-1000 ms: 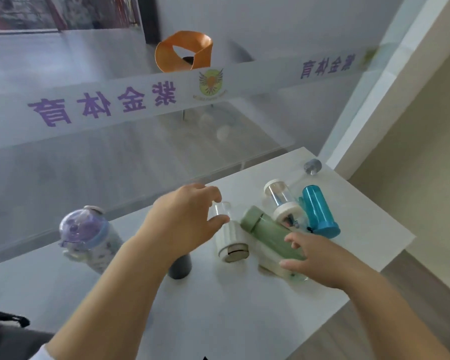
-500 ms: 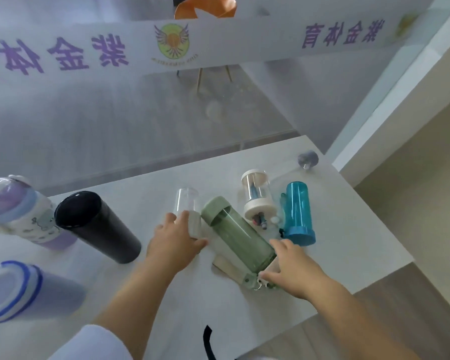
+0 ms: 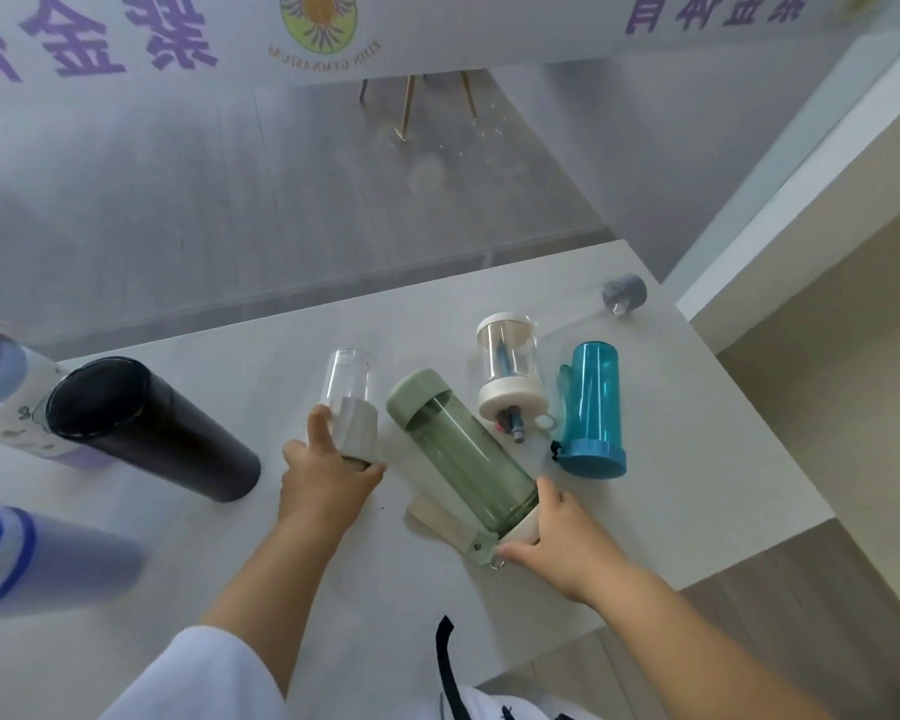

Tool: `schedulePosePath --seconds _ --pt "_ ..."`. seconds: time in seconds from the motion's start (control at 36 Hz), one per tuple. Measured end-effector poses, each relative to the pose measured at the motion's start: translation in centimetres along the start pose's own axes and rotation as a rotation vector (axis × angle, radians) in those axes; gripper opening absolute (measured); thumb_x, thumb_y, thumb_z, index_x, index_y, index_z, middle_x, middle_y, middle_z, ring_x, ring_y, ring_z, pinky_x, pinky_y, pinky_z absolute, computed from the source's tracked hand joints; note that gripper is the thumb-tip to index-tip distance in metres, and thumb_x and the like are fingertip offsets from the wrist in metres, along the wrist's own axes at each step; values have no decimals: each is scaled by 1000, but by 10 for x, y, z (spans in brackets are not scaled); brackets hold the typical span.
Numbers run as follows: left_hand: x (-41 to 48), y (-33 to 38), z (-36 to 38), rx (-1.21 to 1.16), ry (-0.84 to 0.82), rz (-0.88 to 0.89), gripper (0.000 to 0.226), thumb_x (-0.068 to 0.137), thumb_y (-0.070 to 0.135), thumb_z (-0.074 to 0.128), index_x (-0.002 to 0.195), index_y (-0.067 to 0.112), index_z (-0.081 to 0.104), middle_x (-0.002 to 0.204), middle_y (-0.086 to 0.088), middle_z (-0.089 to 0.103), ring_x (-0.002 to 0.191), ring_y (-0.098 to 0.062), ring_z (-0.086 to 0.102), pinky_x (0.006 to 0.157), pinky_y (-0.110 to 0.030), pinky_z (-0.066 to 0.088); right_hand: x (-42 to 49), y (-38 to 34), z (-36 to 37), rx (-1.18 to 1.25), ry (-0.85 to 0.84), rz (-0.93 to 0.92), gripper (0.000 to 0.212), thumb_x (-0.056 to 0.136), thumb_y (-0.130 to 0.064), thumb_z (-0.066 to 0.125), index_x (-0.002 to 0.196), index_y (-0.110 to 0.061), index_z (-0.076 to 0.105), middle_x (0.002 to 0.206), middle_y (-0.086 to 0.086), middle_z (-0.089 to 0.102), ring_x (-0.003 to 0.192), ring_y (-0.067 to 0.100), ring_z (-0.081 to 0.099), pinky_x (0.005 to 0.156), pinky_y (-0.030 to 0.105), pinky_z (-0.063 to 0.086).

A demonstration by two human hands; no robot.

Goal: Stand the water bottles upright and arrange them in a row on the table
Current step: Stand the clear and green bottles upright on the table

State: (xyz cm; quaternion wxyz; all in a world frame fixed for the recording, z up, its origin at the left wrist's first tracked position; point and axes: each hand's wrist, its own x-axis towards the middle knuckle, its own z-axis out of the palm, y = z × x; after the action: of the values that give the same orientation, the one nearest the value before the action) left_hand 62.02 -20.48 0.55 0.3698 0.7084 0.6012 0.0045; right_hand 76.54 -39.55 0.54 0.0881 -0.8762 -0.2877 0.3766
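Green bottle [image 3: 463,454] lies flat, cap far-left, base in right hand [image 3: 557,537].

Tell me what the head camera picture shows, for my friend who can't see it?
Two bare hands reach onto a white table of water bottles: the left hand grips a clear bottle at its white cap, the right hand holds the end of a green bottle lying down. A teal bottle also lies there; a black bottle stands on the left.

Four lying bottles [image 3: 461,454] mid-table [image 3: 697,459], standing flask [image 3: 152,428] to their left, cap [image 3: 625,293] behind.
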Motion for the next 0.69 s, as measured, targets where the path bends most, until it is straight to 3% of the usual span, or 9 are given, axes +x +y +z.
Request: schedulePosePath --seconds 0.14,0.28,0.5,0.61,0.69 --pt "-4 -7 -12 -40 59 55 75 67 38 77 123 35 27 109 -11 44 85 -32 56 73 -42 54 -4 -2 -4 6 66 -24 72 62 -56 69 115 -20 36 114 3 52 102 23 51 86 37 48" --pt "-7 -7 -32 -102 164 69 80 64 46 76 126 28 28 120 -11 50 107 -34 51 83 -45 52 -15 -10 -21 54 195 -61 90 66 -52 72 136 -16 28 128 3 51 112 23 51 86 30 45" --pt "-2 6 -66 57 237 161 80 69 49 73 135 21 38 125 -14 51 115 -38 48 101 -45 42 -34 -41 -65 199 459 -170 78 59 -43 82 120 -23 39 95 -9 52 84 16 55 68 24 43" --pt "-3 19 -75 139 212 224 82 73 45 70 141 19 32 130 -13 51 120 -36 46 103 -42 38 -40 -61 -86 320 512 -280 61 60 -37 82 105 -32 41 91 -16 58 81 2 60 61 15 43" --pt "-3 29 -81 206 166 235 77 76 46 66 140 21 31 129 -11 51 116 -35 46 99 -43 39 -47 -77 -97 322 528 -365 58 62 -37 81 105 -36 41 92 -19 55 82 -4 57 56 9 42"
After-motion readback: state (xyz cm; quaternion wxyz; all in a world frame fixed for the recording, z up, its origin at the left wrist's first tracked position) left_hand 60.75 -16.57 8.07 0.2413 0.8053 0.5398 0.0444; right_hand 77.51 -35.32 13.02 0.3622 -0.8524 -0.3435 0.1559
